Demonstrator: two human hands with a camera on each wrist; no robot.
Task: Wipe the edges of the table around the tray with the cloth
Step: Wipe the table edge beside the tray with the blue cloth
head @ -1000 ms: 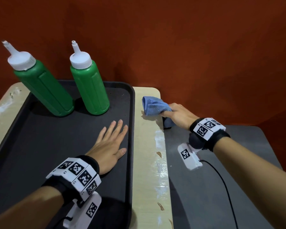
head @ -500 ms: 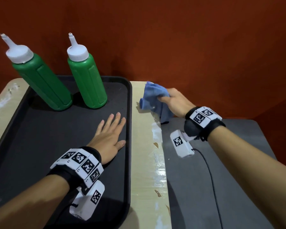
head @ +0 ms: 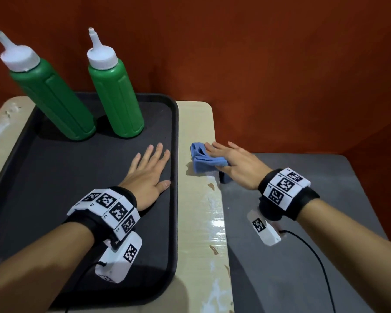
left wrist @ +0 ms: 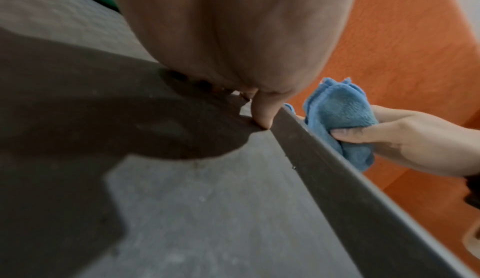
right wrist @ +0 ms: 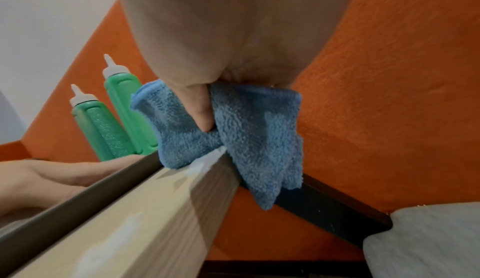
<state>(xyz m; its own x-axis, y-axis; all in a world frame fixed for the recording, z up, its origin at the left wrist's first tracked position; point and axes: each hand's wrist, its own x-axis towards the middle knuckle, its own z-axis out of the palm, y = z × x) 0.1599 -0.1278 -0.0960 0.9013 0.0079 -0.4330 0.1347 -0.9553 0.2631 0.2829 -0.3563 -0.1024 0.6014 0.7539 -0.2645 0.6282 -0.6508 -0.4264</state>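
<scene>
A black tray (head: 175, 154) lies on a pale wooden table (head: 201, 222). My left hand (head: 149, 175) rests flat on the tray floor with straight fingers, its thumb by the right rim (left wrist: 337, 169). My right hand (head: 235, 163) grips a bunched blue cloth (head: 203, 160) against the narrow table strip right of the tray. In the right wrist view the thumb digs into the cloth (right wrist: 246, 128), which drapes over the table's right edge (right wrist: 213, 190). The left wrist view also shows the cloth (left wrist: 342, 118) past the rim.
Two green squeeze bottles (head: 52, 98) (head: 117, 96) with white nozzles stand at the tray's back. A lower grey surface (head: 303, 256) adjoins the table on the right. An orange wall (head: 257, 64) stands close behind. Brown spots and wet smears mark the table strip (head: 211, 186).
My right hand has drawn the cloth toward me along the table's right strip, from near the far corner to about mid-strip. The left hand has stayed on the tray.
</scene>
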